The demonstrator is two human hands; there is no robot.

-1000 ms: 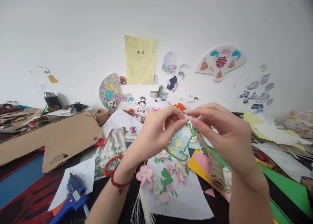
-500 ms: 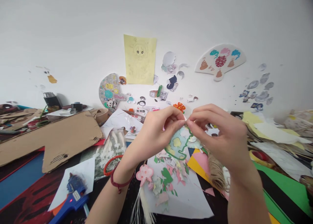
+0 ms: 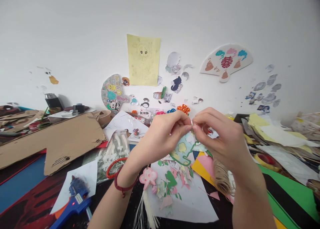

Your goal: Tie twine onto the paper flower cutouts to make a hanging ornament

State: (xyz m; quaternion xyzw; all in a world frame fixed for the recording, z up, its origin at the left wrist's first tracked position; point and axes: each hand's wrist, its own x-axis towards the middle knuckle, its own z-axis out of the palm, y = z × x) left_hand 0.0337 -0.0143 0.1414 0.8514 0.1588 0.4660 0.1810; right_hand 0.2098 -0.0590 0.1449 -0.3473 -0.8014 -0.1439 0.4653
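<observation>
- Head view: left hand point(image 3: 163, 130) is pinching, thumb against index, apparently gripping the green-edged pale blue paper cutout point(image 3: 182, 149) at its top.
- Right hand point(image 3: 222, 139) is meeting it fingertip to fingertip, thumb and index pressing together; whatever is sitting between them is too small to tell.
- Cutout is hanging just below the joined fingertips, its right side partly hiding behind the right hand.
- Done, by the look of it: cutting out and colouring; the piece is showing a green border and yellow patches.
- Left, as judged: fiddly work at the top edge is looking unfinished; no completed fastening is showing.
- Pink flower charm point(image 3: 148, 177) is lying below the left hand, its cream tassel point(image 3: 147, 205) trailing toward the person; that one is looking finished.
- Pink and green paper scraps point(image 3: 171, 182) are lying uncleared on a white sheet point(image 3: 193, 210), below and between both hands.
- Twine bundle point(image 3: 221, 179) is resting beneath the right hand.
- Blue glue gun point(image 3: 76, 204) is lying well left of the left hand, red light glowing.
</observation>
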